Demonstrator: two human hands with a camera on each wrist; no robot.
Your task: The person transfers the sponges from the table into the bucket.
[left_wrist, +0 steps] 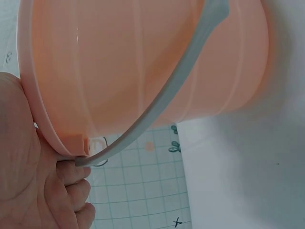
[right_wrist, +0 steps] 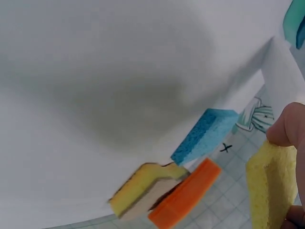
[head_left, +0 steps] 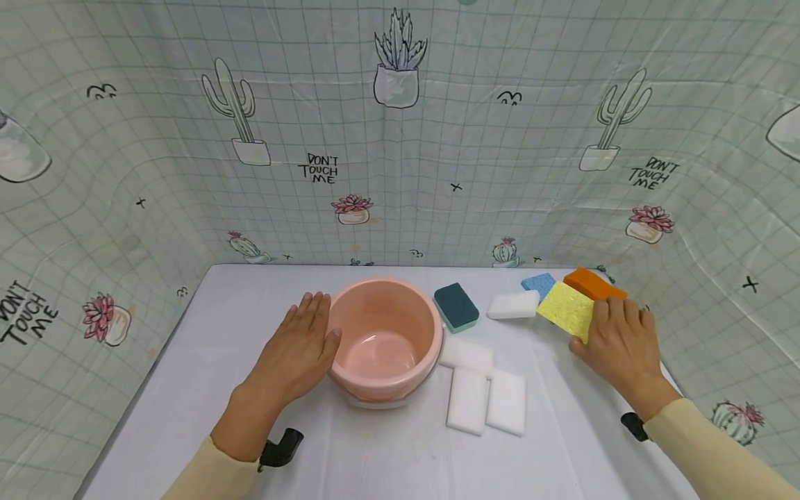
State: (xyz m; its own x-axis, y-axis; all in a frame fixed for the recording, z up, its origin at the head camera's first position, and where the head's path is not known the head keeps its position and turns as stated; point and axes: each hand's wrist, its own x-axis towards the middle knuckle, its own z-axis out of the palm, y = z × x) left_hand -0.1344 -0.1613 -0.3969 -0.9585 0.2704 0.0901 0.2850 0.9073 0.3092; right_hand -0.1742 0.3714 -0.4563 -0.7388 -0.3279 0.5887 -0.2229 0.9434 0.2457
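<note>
My right hand (head_left: 619,340) pinches a yellow sponge (head_left: 567,310) between thumb and fingers, above the right side of the table. In the right wrist view this yellow sponge (right_wrist: 269,186) hangs at the right edge. My left hand (head_left: 290,347) lies against the left rim of a pink bucket (head_left: 382,399), its fingers straight and together, the thumb near the rim. The left wrist view has the bucket's grey handle (left_wrist: 157,112) slanting across its side, fingertips (left_wrist: 78,193) beside the handle's end. Inside, the bucket shows a bare bottom.
Right of the bucket lie a dark green scrub sponge (head_left: 456,305) and several white sponges (head_left: 467,399). Farther back are another white sponge (head_left: 512,304), a blue sponge (head_left: 537,283) and an orange sponge (head_left: 590,283). A patterned cloth (head_left: 400,153) rises behind the white table (head_left: 250,298).
</note>
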